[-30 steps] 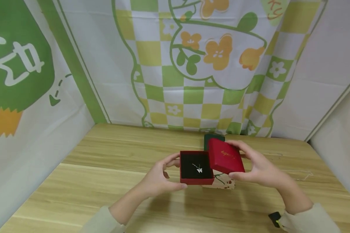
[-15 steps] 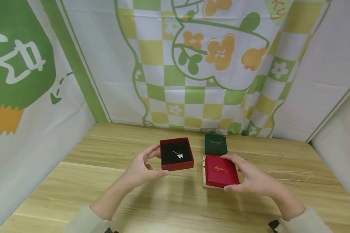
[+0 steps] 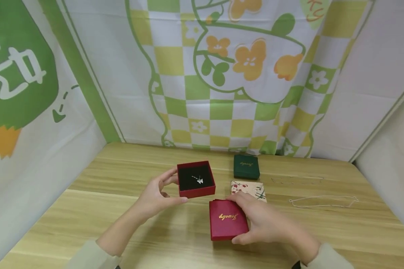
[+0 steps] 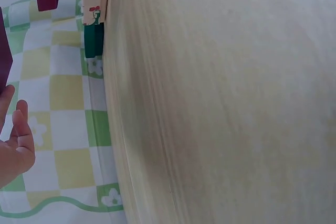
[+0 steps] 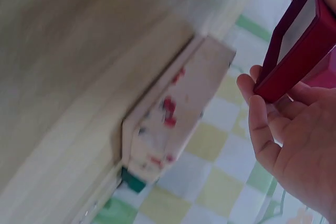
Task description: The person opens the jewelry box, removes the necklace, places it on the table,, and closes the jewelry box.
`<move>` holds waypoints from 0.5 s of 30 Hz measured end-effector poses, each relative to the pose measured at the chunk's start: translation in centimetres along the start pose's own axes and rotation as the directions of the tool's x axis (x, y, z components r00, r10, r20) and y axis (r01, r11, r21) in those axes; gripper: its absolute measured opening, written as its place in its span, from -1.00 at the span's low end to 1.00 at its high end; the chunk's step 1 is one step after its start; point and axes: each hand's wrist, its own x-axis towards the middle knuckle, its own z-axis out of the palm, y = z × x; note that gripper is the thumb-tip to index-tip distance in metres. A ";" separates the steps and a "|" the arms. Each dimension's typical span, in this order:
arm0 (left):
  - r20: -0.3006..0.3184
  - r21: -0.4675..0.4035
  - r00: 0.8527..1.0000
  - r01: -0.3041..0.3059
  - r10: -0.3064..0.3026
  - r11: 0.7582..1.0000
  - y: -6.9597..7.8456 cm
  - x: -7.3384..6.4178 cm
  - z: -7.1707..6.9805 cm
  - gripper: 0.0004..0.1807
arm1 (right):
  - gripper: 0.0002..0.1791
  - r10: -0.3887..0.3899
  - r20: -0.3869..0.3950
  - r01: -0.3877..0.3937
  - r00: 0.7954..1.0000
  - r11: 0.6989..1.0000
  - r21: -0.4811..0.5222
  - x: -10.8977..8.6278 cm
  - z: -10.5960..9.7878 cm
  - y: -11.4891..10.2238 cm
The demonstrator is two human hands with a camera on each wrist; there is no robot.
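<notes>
My left hand (image 3: 157, 198) grips the left side of a red jewelry box base (image 3: 197, 191), tilted toward the head camera. Inside it, on black padding, lies a silver butterfly pendant (image 3: 199, 181) with a short stretch of chain. My right hand (image 3: 260, 218) holds the red box lid (image 3: 227, 220) by its right edge, gold lettering facing up. In the right wrist view the lid (image 5: 302, 61) shows its hollow, pale underside above the table, with fingers along its rim. Base and lid are apart, the lid being nearer to me and to the right.
A floral cream box (image 3: 252, 189) stands on the wooden table (image 3: 121, 168), partly behind my right hand. Behind it sits a dark green jewelry box (image 3: 246, 167). Two thin silver chains lie at the right, the nearer necklace (image 3: 323, 201) in a loop. A patterned curtain (image 3: 222, 112) hangs behind.
The lid has come off beside the base and moved left and toward me, uncovering the floral box. My left hand has carried the base left and slightly away from me.
</notes>
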 end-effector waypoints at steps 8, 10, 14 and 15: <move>0.000 0.025 1.000 0.005 -0.005 1.000 0.3 0.2 0.1 0.01 | -0.06 -0.034 0.039 0.035 0.999 0.999 -0.038 0.6 1.5 -1.6; 0.003 0.012 1.000 0.010 -0.010 1.000 0.3 0.3 0.0 0.01 | -0.06 -0.020 0.048 0.022 0.999 0.999 -0.040 0.7 1.7 -1.8; -0.005 -0.011 1.000 0.030 -0.030 0.999 -0.1 0.1 -0.5 0.02 | -0.04 -0.022 0.075 0.029 0.997 0.996 -0.088 0.7 2.3 -2.0; -0.008 -0.010 0.999 0.036 -0.036 0.999 -0.1 0.0 -0.7 0.02 | -0.04 -0.027 0.080 0.035 0.996 0.994 -0.103 0.8 2.5 -2.1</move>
